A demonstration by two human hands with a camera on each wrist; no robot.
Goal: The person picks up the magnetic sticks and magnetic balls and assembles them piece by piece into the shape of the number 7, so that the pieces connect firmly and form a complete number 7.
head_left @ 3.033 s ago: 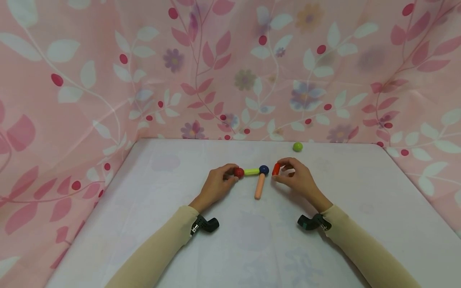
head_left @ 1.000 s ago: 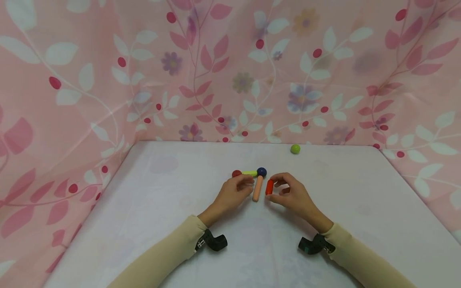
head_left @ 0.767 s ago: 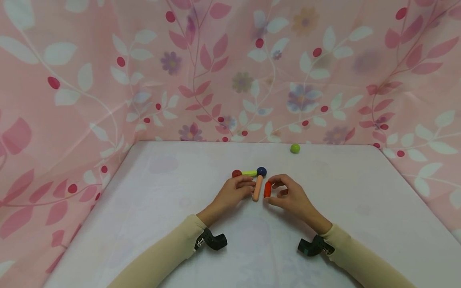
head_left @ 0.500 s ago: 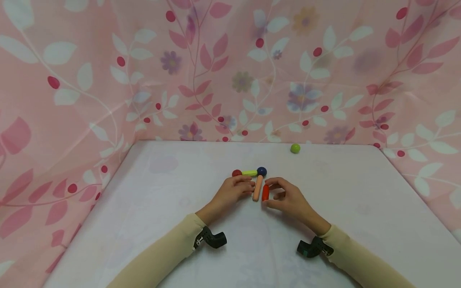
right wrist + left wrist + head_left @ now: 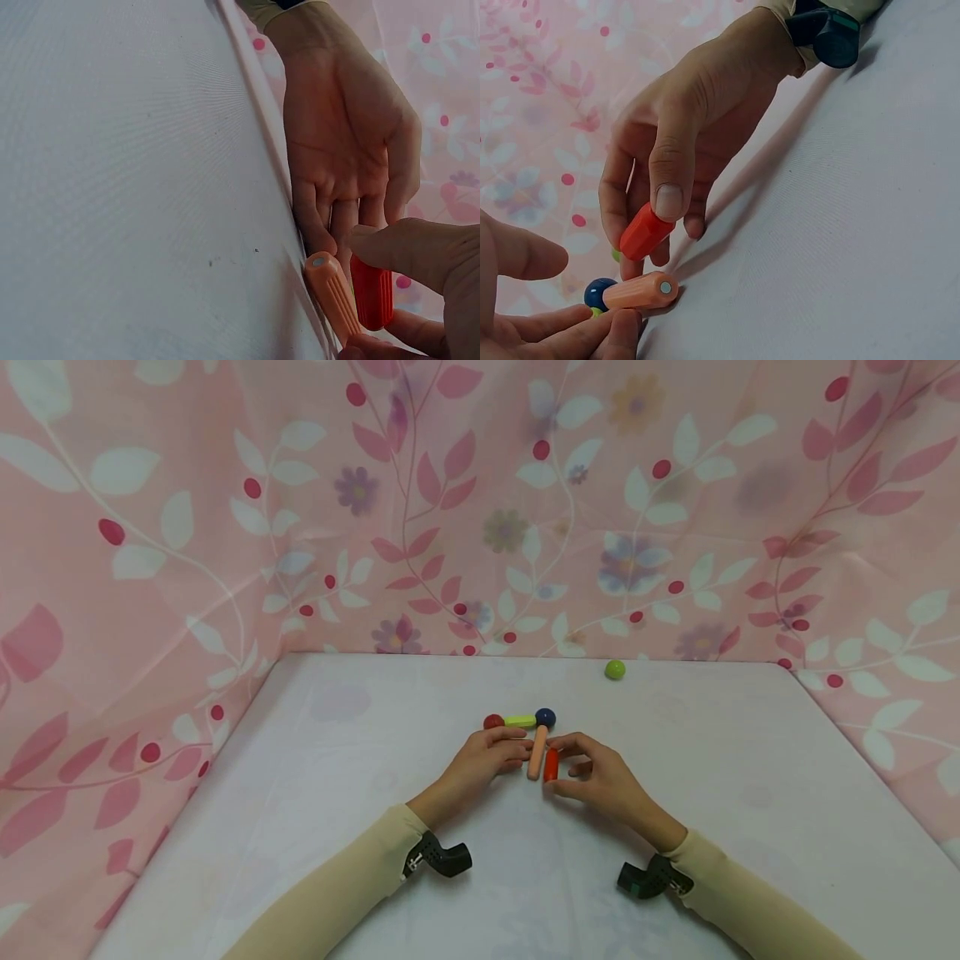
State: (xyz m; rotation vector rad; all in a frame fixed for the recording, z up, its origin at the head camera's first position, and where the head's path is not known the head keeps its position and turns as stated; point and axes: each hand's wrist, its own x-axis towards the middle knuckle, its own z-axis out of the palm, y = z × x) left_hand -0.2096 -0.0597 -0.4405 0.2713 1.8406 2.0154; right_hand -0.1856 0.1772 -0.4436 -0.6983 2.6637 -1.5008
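My right hand (image 5: 603, 777) pinches a short red magnetic rod (image 5: 552, 765) between thumb and fingertips, holding it alongside a longer peach-orange magnetic rod (image 5: 537, 753). A round metal magnet shows in the end of the peach-orange rod (image 5: 654, 289) in the left wrist view. On the other side, my left hand (image 5: 483, 760) has its fingers extended, fingertips right at the peach-orange rod. That rod reaches back to a dark blue ball (image 5: 545, 717). From the ball a yellow-green rod (image 5: 519, 722) runs left to a red ball (image 5: 493, 722), partly behind the left fingers.
A lone green ball (image 5: 615, 669) lies near the table's back edge. The white-covered table (image 5: 337, 860) stands before a pink floral curtain (image 5: 450, 510). Each wrist wears a small black camera.
My left hand has let go of the red ball and come nearer to the peach-orange rod. My right hand has brought the red rod toward me and left, close beside it.
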